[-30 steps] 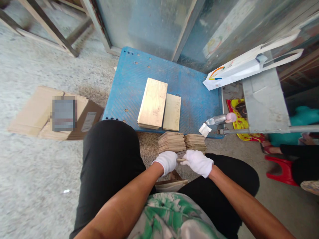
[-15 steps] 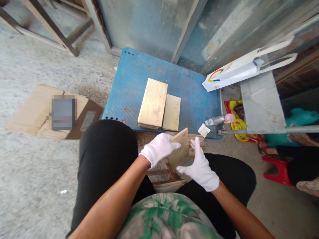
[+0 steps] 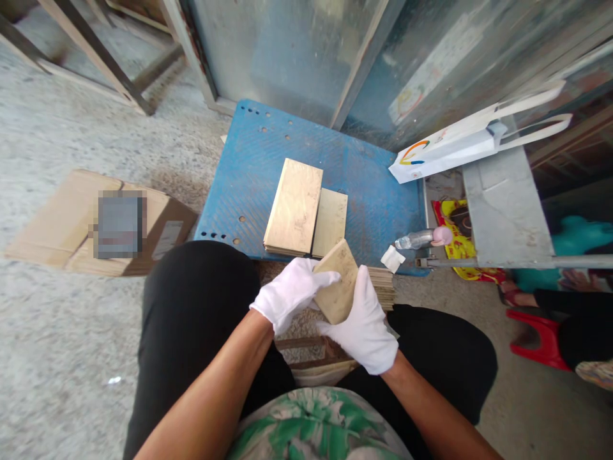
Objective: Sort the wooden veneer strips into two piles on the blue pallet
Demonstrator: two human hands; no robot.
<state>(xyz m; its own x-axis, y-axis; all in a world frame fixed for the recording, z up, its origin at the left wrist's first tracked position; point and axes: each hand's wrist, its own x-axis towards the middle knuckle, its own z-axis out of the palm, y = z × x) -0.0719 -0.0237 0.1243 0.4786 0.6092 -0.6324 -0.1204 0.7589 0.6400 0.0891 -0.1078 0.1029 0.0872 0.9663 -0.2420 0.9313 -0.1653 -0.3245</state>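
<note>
Both my hands wear white gloves and hold one thin wooden tile between my knees. My left hand grips its left edge, fingers curled over the top. My right hand cups its right side from below. Just beyond the tile, a pile of similar wooden pieces sits on the ground, partly hidden by my hands. Two flat stacks of wooden boards lie side by side on a blue platform.
A flattened cardboard box lies on the concrete at left. A small plastic bottle and a white scrap rest at the platform's right edge. A white bag, a grey metal stand and another person's legs are at right.
My hands lifted a wooden tile off the pile, raised it and turned it face up. My right hand shifted from spread fingers to cupping the tile.
</note>
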